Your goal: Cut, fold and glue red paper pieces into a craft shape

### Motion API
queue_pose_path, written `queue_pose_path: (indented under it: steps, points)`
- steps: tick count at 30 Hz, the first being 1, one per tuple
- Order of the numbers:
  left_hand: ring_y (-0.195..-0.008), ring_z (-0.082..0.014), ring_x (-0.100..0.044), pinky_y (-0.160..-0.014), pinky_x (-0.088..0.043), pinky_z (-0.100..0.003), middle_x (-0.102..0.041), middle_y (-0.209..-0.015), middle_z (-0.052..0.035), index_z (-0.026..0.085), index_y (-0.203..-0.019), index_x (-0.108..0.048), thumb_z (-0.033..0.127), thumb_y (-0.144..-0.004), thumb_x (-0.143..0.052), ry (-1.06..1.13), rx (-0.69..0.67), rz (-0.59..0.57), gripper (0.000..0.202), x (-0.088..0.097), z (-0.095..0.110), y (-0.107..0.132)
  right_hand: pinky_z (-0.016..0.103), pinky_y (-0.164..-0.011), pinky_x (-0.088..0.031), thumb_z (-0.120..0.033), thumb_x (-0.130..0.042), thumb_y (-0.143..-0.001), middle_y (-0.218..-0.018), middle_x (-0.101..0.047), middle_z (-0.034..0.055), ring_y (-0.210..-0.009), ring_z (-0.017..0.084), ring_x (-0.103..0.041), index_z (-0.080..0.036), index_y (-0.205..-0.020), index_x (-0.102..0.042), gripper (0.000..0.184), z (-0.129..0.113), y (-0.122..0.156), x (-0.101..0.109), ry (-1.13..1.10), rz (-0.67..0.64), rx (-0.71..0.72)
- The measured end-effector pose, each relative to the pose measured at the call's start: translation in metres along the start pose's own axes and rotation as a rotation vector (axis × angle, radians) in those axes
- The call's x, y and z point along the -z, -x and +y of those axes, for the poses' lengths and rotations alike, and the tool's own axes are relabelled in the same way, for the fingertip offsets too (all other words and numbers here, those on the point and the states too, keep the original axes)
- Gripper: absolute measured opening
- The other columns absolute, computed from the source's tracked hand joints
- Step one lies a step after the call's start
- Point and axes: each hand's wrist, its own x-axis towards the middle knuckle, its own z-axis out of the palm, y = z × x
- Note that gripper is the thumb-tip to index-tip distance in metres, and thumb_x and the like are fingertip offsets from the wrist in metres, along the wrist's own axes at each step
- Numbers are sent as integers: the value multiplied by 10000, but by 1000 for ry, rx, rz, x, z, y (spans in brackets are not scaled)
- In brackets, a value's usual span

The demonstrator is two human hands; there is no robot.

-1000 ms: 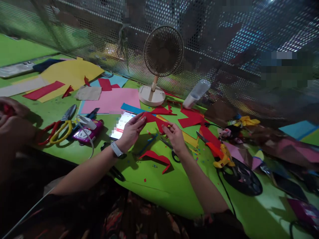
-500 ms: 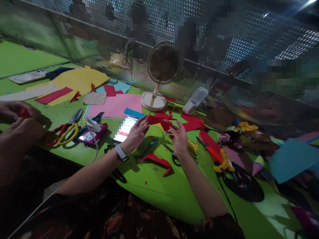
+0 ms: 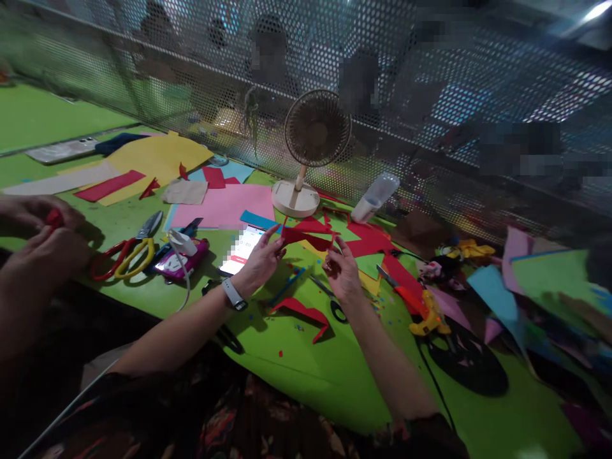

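Note:
A folded strip of red paper (image 3: 308, 238) stretches between my two hands above the green table. At its left end, my left hand (image 3: 261, 262) pinches it, with a watch on the wrist. My right hand (image 3: 343, 271) has its fingers closed at the strip's right end. Below them lies a bent red paper piece (image 3: 303, 310). Small black-handled scissors (image 3: 338, 310) rest beside my right wrist, partly hidden by it. A lit phone (image 3: 240, 250) lies just left of my left hand. Further red scraps (image 3: 366, 237) are spread behind my hands.
A desk fan (image 3: 296, 199) stands at the back before a perforated metal screen. A yellow glue gun (image 3: 431, 315) rests at right on a black disc (image 3: 471, 357). Red-and-yellow-handled scissors (image 3: 125, 256) lie at left, near another person's hands (image 3: 52, 248) holding something red.
The red strip has turned and looks straighter between my hands. My right fingers have curled in more. At far right, the blue sheet has shifted and a pale green sheet now shows.

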Motion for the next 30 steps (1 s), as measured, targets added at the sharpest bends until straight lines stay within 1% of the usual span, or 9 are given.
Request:
queue_pose_path:
  steps: [3, 6, 9, 12, 14, 17, 21, 26, 30]
  points:
    - [-774, -97, -623, -697, -479, -225, -684, -876, 33, 307, -1190, -616, 166, -728, -756, -25, -33, -4, 504, 2, -3, -1, 172, -465, -340, -126, -706, -525, -713, -594, -91, -491, 40, -443, -257, -966, -591, 475, 6, -3, 4, -6, 52, -22]
    - [-798, -97, -626, -754, -483, -227, -693, -882, 20, 286, -1155, -658, 195, -725, -769, -101, -107, -11, 453, 4, -5, -1, 213, -542, -402, -197, -655, -581, -773, -610, -56, -592, 85, -528, -246, -983, -592, 411, 4, -6, 9, 141, 115, -1]
    - [-881, -123, -637, -850, -481, -257, -715, -977, -17, 239, -1098, -701, 218, -731, -769, -237, -204, -56, 374, 3, -5, 0, 316, -805, -463, -277, -616, -695, -1005, -637, 12, -912, 161, -590, -237, -1020, -617, 328, -12, -8, 8, 503, 178, 330]
    - [-1003, -170, -634, -920, -477, -305, -704, -1123, -46, 236, -1109, -704, 247, -766, -744, -372, -279, -140, 346, -1, -3, 4, 396, -995, -375, -362, -602, -807, -1073, -647, 44, -1057, 206, -548, -228, -949, -677, 209, -27, -5, -5, 871, 12, 597]
    - [-1074, -199, -619, -948, -474, -334, -687, -1182, -58, 239, -1130, -699, 264, -795, -715, -441, -301, -192, 336, -5, -3, 9, 415, -991, -382, -402, -632, -813, -977, -678, 40, -1009, 219, -568, -232, -872, -706, 194, -26, -2, -17, 990, -160, 564]
    - [-1078, -217, -616, -954, -471, -349, -692, -1165, -66, 235, -1133, -708, 285, -815, -691, -541, -319, -218, 323, -8, -3, 14, 397, -909, -462, -429, -677, -792, -882, -682, 22, -886, 201, -604, -243, -862, -720, 204, -13, 1, -30, 898, -276, 424]
    - [-990, -214, -625, -910, -473, -331, -711, -1062, -65, 229, -1055, -748, 301, -772, -733, -570, -339, -165, 292, -9, -3, 15, 374, -820, -538, -423, -699, -780, -869, -669, 16, -804, 178, -630, -240, -876, -727, 208, 3, -1, -31, 663, -318, 296]
    - [-927, -200, -612, -849, -471, -311, -715, -993, -48, 243, -1026, -759, 290, -795, -705, -674, -368, -145, 241, -9, 0, 13, 370, -913, -494, -396, -702, -787, -922, -700, 22, -894, 181, -632, -244, -899, -743, 192, 6, -8, -24, 712, -306, 363]
    - [-829, -186, -595, -766, -462, -297, -708, -887, -37, 248, -995, -769, 306, -793, -705, -716, -389, -116, 219, -6, -1, 12, 349, -856, -497, -398, -663, -821, -906, -696, 17, -849, 172, -624, -234, -928, -702, 200, 6, -8, -26, 726, -320, 350]
